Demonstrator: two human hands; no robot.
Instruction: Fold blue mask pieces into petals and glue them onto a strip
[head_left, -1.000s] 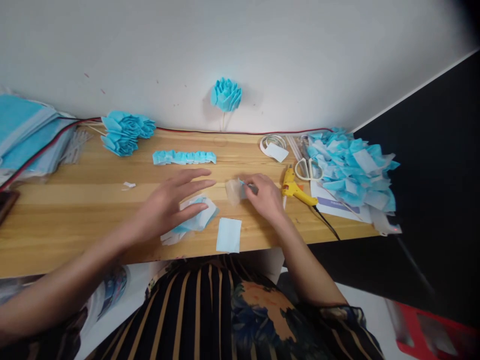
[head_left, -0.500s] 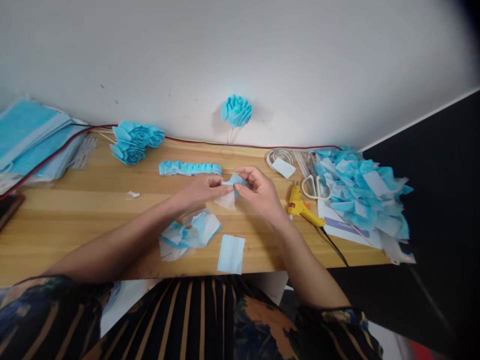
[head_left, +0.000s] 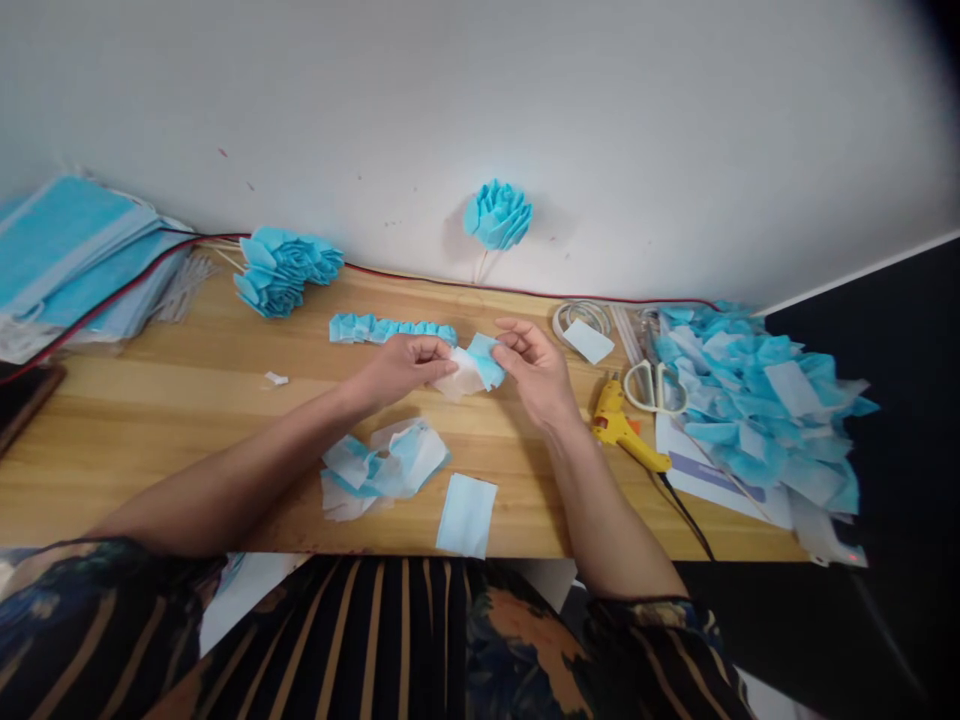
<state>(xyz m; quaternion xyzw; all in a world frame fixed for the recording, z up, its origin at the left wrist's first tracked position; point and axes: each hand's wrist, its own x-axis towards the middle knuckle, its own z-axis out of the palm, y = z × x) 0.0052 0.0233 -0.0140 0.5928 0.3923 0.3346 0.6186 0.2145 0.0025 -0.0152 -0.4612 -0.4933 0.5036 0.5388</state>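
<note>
Both hands meet above the middle of the wooden table (head_left: 150, 420). My left hand (head_left: 405, 365) pinches the white side of a small blue-and-white tissue piece (head_left: 474, 366). My right hand (head_left: 536, 370) pinches its blue side, fingers closed on it. The piece is held just above the table top. Below the hands lies a loose heap of blue and white tissue pieces (head_left: 384, 467) and a single pale blue rectangle (head_left: 466, 514) at the front edge. A pleated blue strip (head_left: 390, 328) lies just behind the hands.
A yellow glue gun (head_left: 624, 432) with a black cord and white scissors (head_left: 654, 386) lie right of my right hand. A big pile of blue scraps (head_left: 757, 400) fills the right end. Blue paper flowers (head_left: 285, 268) and stacked blue sheets (head_left: 67, 250) sit at the left. One flower (head_left: 498, 214) stands against the wall.
My left hand left the tissue heap and came up to join my right hand on the small piece. Both hands now pinch it and have spread it a little apart.
</note>
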